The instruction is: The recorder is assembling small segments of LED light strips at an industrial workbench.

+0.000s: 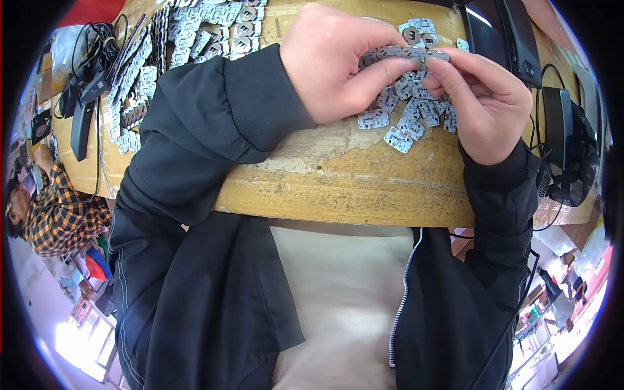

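My left hand [338,65] is closed around a strip of small white circuit boards [390,53], thumb along the near side. My right hand [489,104] pinches the strip's right end between thumb and fingers, close to the left thumb tip. Whether that end piece is still joined to the strip, I cannot tell. Below and around the fingers lies a loose pile of single small circuit boards [411,122], white with dark parts. One board with a round metal part [410,35] lies just beyond the hands. My fingers hide part of the strip.
Many strips of circuit boards [188,32] lie in rows on the wooden table [338,188] at the far left. Black adapters and cables [81,120] are left of them. A dark screen device [487,39] and a black fan [572,156] stand at right. Another person [62,214] sits at left.
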`<state>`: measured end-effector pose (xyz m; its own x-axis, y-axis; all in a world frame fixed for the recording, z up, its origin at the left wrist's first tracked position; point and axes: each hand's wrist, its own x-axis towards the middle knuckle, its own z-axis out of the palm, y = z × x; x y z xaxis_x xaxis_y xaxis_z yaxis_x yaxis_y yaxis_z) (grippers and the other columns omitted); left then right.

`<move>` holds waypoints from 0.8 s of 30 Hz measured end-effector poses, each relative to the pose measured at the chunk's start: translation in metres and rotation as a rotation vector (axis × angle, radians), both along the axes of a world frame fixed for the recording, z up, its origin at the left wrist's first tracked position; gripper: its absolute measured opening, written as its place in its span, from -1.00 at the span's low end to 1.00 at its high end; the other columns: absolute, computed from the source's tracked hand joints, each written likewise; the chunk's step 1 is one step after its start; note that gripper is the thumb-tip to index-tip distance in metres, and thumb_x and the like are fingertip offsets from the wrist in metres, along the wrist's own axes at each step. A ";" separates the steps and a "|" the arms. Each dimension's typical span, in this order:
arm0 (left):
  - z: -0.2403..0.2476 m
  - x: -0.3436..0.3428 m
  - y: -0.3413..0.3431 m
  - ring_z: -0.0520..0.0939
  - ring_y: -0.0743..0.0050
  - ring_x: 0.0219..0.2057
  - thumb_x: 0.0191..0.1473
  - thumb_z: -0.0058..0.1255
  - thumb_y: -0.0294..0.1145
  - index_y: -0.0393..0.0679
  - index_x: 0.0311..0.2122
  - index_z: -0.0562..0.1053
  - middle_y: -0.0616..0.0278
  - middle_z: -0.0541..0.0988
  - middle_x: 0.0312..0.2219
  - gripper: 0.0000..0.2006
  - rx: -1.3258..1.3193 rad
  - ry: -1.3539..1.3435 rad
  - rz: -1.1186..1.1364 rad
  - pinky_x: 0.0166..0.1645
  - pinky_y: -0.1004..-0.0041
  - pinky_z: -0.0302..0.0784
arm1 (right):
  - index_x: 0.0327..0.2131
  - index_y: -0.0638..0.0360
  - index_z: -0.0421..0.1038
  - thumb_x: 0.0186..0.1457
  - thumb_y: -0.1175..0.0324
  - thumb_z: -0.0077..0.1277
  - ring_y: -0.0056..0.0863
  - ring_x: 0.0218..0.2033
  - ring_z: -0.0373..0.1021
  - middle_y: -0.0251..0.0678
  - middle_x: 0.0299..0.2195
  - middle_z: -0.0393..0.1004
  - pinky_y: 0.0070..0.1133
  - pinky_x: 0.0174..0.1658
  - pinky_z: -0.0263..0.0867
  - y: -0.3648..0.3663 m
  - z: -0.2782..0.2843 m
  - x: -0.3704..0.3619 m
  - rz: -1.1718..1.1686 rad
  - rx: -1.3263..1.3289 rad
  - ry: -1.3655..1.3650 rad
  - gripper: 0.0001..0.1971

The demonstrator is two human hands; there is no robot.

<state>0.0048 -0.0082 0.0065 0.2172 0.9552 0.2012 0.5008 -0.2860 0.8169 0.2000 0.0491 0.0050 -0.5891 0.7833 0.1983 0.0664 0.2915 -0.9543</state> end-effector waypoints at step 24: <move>-0.005 -0.003 0.004 0.56 0.28 -0.61 -0.21 0.14 -0.60 -0.27 -0.35 0.49 0.14 0.52 -0.61 -0.79 0.591 0.335 -0.044 -0.56 0.50 0.45 | -0.24 0.39 0.42 0.10 0.46 -0.05 -0.66 -0.55 0.36 -0.28 -0.48 0.47 -0.75 -0.46 0.27 0.018 -0.009 0.009 0.107 -0.525 0.047 -0.81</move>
<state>0.0018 -0.0039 0.0014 0.3949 0.6941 0.6018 0.6772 -0.6627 0.3199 0.2090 0.0667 -0.0040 -0.6708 0.7204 -0.1764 0.0165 -0.2233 -0.9746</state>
